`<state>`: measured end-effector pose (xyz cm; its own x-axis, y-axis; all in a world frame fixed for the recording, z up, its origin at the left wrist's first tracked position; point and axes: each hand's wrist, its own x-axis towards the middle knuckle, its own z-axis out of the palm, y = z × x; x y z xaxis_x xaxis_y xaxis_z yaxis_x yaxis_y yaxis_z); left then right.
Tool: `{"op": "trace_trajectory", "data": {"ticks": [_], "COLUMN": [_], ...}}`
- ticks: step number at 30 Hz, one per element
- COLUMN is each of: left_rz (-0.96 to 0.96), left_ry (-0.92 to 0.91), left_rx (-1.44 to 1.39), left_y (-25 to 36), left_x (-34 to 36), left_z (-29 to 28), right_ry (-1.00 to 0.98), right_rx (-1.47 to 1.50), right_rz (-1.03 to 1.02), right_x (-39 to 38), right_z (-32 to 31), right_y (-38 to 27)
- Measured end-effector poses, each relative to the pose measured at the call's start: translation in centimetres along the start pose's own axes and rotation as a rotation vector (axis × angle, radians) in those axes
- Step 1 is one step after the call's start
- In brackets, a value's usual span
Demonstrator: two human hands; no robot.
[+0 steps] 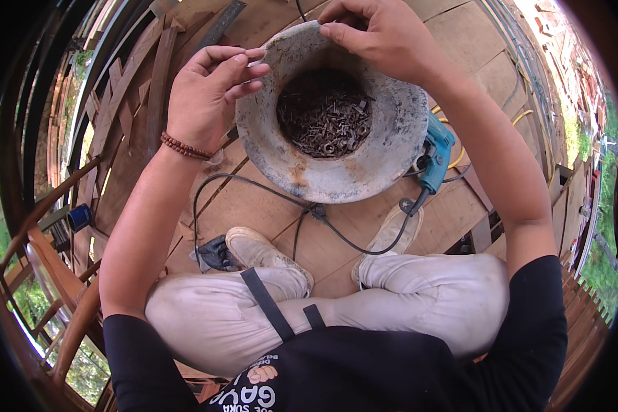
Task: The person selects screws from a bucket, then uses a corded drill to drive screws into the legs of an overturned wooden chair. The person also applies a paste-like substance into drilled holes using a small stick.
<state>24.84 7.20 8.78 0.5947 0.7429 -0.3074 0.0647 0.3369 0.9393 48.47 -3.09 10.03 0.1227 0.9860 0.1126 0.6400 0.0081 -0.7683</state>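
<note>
A wide grey bucket with a worn, rust-stained flared rim stands in front of my feet. Dark metal hardware, seemingly nails, screws and nuts, lies in its bottom. My left hand, with a bead bracelet at the wrist, is raised over the bucket's left rim. Its thumb and fingers are drawn together around something small and pale that I cannot make out. Over the far rim, my right hand is pinched; whatever is between its fingertips is hidden. A teal power tool leans or lies against the bucket's right side.
A black cable loops across the plywood floor between bucket and shoes. Two dark flat strips rest on my crossed legs. Near the left shoe sits a crumpled black item. Timber pieces and a blue can are at left.
</note>
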Motion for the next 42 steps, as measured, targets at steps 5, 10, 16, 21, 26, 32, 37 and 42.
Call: {"op": "trace_trajectory", "data": {"ticks": [5, 10, 16, 21, 26, 32, 37, 42], "left_rz": [-0.007, -0.060, -0.050, -0.050, -0.059, -0.043, -0.045, -0.033], "left_ry": [0.072, 0.057, 0.051, 0.034, 0.029, -0.010, -0.017, -0.004], "left_rx": [0.071, 0.108, 0.093, 0.084, 0.086, 0.073, 0.074, 0.054], "left_y": [-0.9, -2.0, -2.6, -2.6, -2.7, -3.1, -2.9, -3.0], "left_x": [0.3, 0.1, -0.2, -0.3, -0.9, -0.9, -0.9, -0.8], "left_z": [-1.4, -1.2, -1.2, -1.4, -1.7, -2.1, -2.1, -1.7], "right_ry": [-0.260, -0.702, -0.834, -0.758, -0.686, -0.614, -0.563, -0.434], "right_rx": [-0.400, -0.799, -0.833, -0.790, -0.763, -0.779, -0.751, -0.273], "right_rz": [0.043, 0.142, 0.317, 0.407, 0.462, 0.409, 0.242, 0.124], "right_x": [-0.1, -1.7, -1.6, -1.5, -1.7, -1.7, -1.6, -2.4], "right_z": [2.1, 6.8, 9.6, 10.7, 11.4, 10.5, 7.7, 4.4], "right_y": [2.5, 5.9, 8.5, 9.3, 9.5, 8.8, 6.3, 5.4]}}
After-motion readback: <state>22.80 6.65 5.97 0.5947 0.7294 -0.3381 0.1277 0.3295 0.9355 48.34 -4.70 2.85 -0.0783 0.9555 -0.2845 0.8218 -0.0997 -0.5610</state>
